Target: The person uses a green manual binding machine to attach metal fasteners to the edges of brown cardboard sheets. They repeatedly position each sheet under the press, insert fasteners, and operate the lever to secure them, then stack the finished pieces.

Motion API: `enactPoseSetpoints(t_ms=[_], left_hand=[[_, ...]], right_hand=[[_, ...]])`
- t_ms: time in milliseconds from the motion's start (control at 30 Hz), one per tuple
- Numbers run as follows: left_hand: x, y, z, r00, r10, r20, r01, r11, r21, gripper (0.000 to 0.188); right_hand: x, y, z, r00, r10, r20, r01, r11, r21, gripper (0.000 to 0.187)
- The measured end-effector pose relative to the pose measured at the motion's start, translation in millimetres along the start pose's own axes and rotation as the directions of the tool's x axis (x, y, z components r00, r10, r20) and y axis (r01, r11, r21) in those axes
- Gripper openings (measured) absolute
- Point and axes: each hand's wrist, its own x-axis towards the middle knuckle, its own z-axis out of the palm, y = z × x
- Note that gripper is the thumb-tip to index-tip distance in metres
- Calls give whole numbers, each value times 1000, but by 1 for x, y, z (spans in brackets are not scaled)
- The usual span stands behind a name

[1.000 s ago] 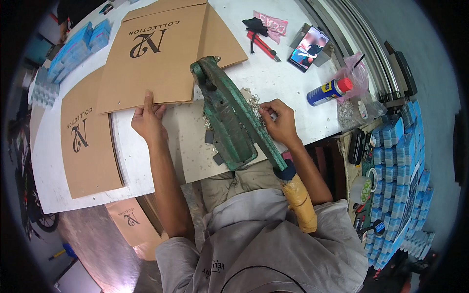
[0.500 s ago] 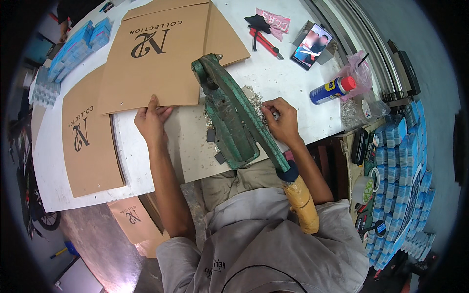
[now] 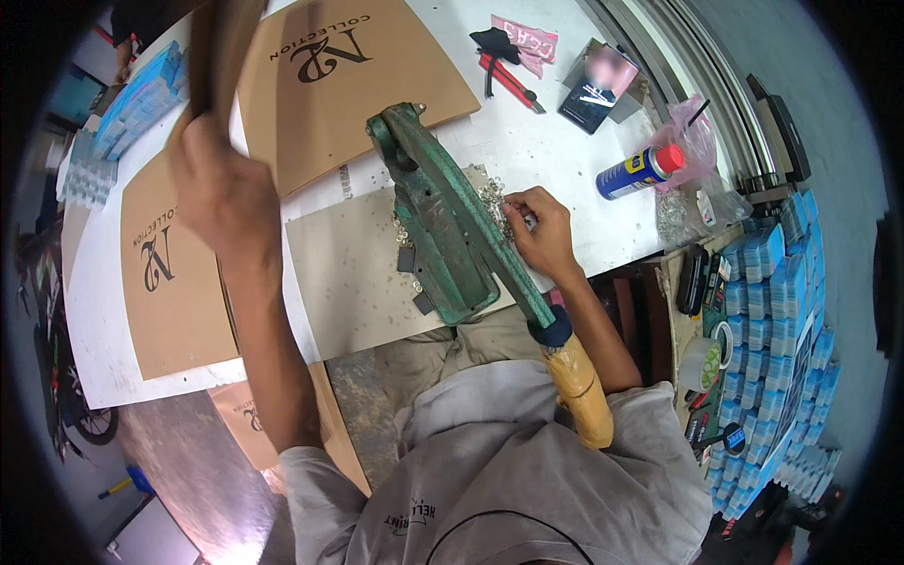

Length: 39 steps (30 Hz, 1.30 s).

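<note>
My left hand [image 3: 224, 193] is closed on the edge of a brown paper bag [image 3: 221, 56], raised and seen nearly edge-on, blurred by motion. In front of me stands a green hand press [image 3: 438, 226], its long lever [image 3: 490, 231] ending in a yellow-wrapped handle [image 3: 579, 395]. To the right of the press, my right hand [image 3: 544, 231] has its fingers curled and its fingertips at a heap of small metal eyelets [image 3: 492, 198]. Whether it pinches one is too small to make out. A greyish board [image 3: 344, 273] lies under the press.
Printed brown bags lie beyond the press [image 3: 330, 104] and at the left [image 3: 174, 273]. A red cutter [image 3: 511, 83], a phone [image 3: 600, 89], and a blue spray can [image 3: 631, 174] are at the far right. Blue bundles [image 3: 763, 311] are stacked beside the table.
My left hand has lifted a bag off the bags beyond the press and swung it up and left, uncovering more of the board. My right hand stays at the eyelets.
</note>
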Motion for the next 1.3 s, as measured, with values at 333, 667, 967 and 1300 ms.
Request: enactPoseSetpoints(t_ms=[333,667,967,1300], left_hand=[[-88,3,52,621,192,760,-138,981,-135,11],[-105,-2,53,738,319,595,-22,892,-451,39],[-110,18,41,715,167,679,229,862,-453,40],[-125,28,22,672,159,723,168,918,-358,30]], right_hand=[[7,-4,-7,999,37,37,-36,999,-30,14],[13,-3,1,997,76,14,-78,990,115,17],[60,-19,54,946,129,297,-239,897,371,23],[58,0,54,899,209,384,-391,777,492,24]])
